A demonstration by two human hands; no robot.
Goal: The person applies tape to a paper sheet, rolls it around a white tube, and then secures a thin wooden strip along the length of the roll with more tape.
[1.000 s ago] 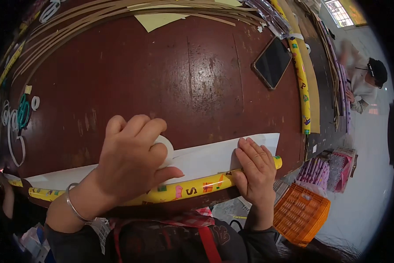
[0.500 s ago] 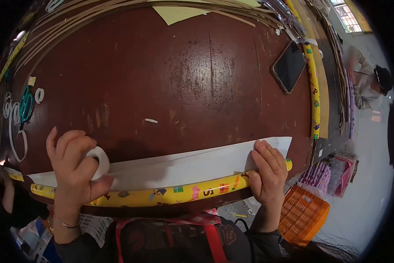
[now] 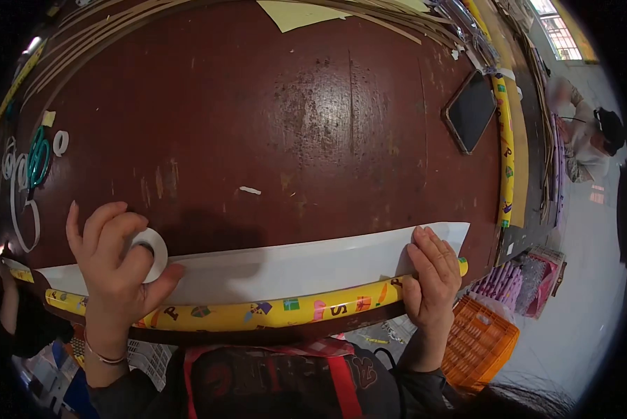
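Observation:
A long roll of yellow patterned wrapping paper [image 3: 306,309] lies along the table's near edge, with its white underside [image 3: 306,262] spread out behind it. My left hand [image 3: 114,269] is over the left part of the sheet, a finger curled through the ring of a roll of white tape [image 3: 158,257]. Its thumb points right, over the yellow roll. On the right, my right hand [image 3: 431,276] rests on the white sheet with fingers stretched out flat, near its far corner. The thumb of that hand lies beside the yellow roll.
Teal scissors [image 3: 39,157] and a small white ring [image 3: 61,143] lie at the left. A phone [image 3: 469,112] sits at the right beside another yellow roll [image 3: 507,153]. An orange crate [image 3: 477,342] stands on the floor below. A person [image 3: 593,143] is farther right.
My left hand and the tape roll have moved slightly left. The whole view has shifted a little; my right hand stays on the sheet.

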